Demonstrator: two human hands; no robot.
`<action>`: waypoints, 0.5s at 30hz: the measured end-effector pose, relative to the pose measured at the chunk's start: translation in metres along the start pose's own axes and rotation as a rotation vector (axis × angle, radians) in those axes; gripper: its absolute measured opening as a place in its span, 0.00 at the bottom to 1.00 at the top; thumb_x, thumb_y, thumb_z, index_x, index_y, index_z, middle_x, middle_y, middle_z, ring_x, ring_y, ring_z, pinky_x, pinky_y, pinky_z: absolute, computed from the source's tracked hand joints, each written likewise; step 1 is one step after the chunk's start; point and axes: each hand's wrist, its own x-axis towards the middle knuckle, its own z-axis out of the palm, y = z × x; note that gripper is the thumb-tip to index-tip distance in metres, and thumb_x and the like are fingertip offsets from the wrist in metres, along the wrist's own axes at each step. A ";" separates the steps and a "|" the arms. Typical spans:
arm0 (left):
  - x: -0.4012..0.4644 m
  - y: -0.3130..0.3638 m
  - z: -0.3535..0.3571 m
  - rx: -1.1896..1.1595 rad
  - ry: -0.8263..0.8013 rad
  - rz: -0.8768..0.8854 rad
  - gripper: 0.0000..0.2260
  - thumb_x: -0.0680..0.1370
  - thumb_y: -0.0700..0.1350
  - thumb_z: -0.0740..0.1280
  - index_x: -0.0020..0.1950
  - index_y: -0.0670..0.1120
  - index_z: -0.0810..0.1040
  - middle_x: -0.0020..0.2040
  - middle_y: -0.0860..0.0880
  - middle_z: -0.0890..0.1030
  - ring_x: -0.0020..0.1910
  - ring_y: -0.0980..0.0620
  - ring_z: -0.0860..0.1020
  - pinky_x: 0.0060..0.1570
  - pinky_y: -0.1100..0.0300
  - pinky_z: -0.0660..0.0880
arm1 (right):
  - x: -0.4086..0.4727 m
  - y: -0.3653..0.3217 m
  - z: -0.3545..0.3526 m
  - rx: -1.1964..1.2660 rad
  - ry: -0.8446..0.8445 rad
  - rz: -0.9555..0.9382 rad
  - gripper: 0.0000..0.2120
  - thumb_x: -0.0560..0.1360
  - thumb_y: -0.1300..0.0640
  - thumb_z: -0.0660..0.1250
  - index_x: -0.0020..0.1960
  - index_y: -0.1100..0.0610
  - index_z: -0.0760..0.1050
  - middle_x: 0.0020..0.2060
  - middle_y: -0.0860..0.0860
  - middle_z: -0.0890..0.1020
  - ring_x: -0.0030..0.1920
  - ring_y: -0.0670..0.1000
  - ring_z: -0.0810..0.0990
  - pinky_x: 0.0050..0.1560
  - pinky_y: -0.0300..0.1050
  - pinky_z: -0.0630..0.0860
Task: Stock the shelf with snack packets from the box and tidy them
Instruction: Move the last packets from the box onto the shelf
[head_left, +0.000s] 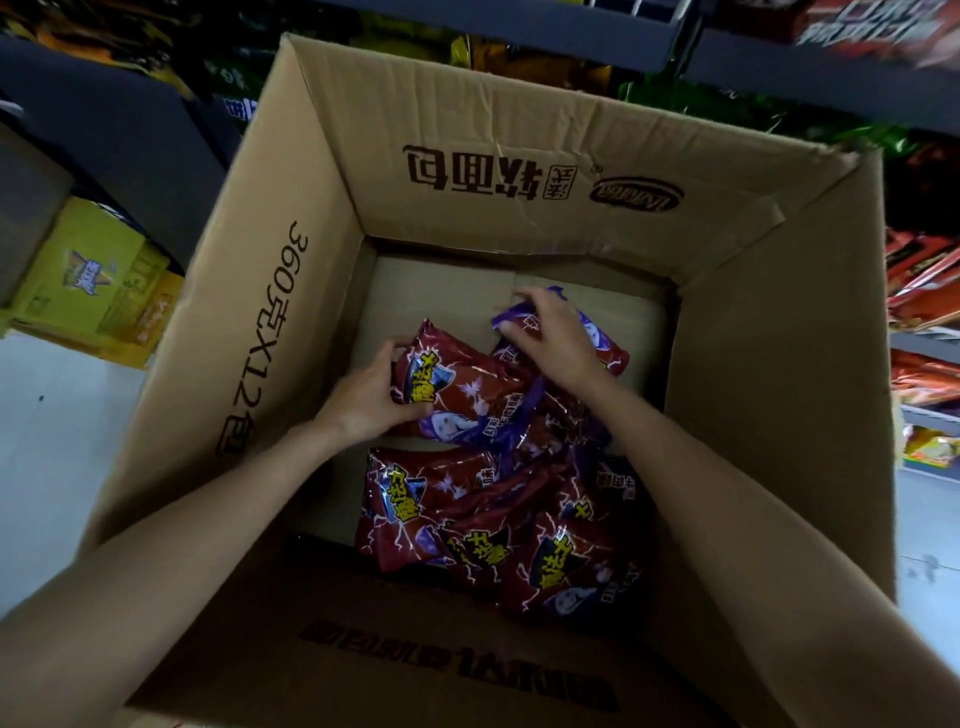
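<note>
Head view looks down into an open cardboard box (291, 332) with both bare arms reaching inside. Left hand (371, 395) curls its fingers and thumb around the left edge of a red snack packet (467, 395) lying mid-box. Right hand (553, 338) pinches the far end of a purple-topped packet (605, 340) just to its right. More red packets (498, 530) lie heaped in the near right of the box bottom. Shelves (924, 291) of packaged goods stand to the right, yellow cartons (93, 291) to the left.
</note>
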 end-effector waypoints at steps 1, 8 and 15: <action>-0.002 -0.001 -0.005 0.036 0.041 -0.003 0.36 0.70 0.49 0.74 0.72 0.49 0.58 0.67 0.48 0.73 0.62 0.49 0.74 0.61 0.53 0.72 | 0.006 0.014 -0.004 -0.136 -0.027 0.059 0.29 0.76 0.42 0.63 0.73 0.53 0.61 0.71 0.56 0.65 0.71 0.58 0.62 0.70 0.56 0.61; -0.005 -0.002 -0.034 0.396 0.247 0.041 0.33 0.72 0.52 0.72 0.72 0.51 0.59 0.64 0.47 0.75 0.58 0.47 0.77 0.53 0.50 0.75 | 0.002 0.044 0.009 -0.413 -0.334 0.252 0.51 0.68 0.34 0.69 0.77 0.47 0.42 0.77 0.58 0.43 0.75 0.65 0.44 0.71 0.67 0.48; 0.001 -0.010 -0.033 0.450 0.315 -0.011 0.29 0.75 0.51 0.68 0.72 0.48 0.59 0.65 0.45 0.74 0.58 0.45 0.76 0.47 0.53 0.74 | -0.012 0.041 0.008 -0.435 -0.191 0.096 0.30 0.78 0.47 0.62 0.76 0.51 0.55 0.74 0.57 0.58 0.72 0.63 0.60 0.68 0.60 0.64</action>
